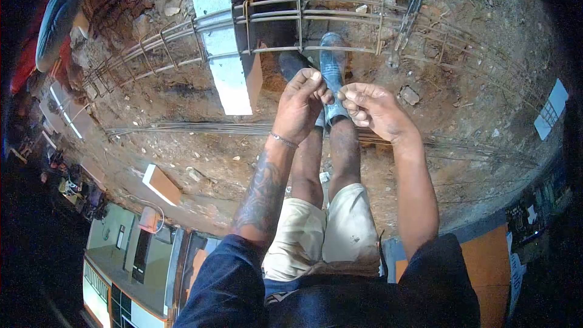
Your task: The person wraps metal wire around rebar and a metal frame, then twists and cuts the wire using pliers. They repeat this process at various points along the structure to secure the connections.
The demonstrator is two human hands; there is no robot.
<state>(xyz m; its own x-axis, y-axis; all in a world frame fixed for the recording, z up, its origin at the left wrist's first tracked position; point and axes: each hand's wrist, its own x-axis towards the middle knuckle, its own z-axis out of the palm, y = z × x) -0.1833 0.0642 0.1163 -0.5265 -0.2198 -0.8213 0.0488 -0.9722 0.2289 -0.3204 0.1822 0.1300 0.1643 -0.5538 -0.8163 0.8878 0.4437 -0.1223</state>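
Note:
My left hand (299,104), with a bracelet on the wrist, is raised in front of my legs, thumb and fingertips pinched together. Level with it and a short gap to the right, my right hand (375,109) is closed in a similar pinch. Whatever is between the fingers is too small to make out. Beyond both hands a long rebar cage (299,18) of thin bars and square ties runs across the view. Long-handled metal pincers (408,24) rest across its right part. Below the hands is my blue shoe (332,64), close to the cage's near bar.
A long white-topped block (226,79) passes under the cage on the left. A bundle of thin rods (231,128) lies on the rough dirt ground (200,146). Another block (161,183) is at lower left. Part of another person (61,18) shows at upper left.

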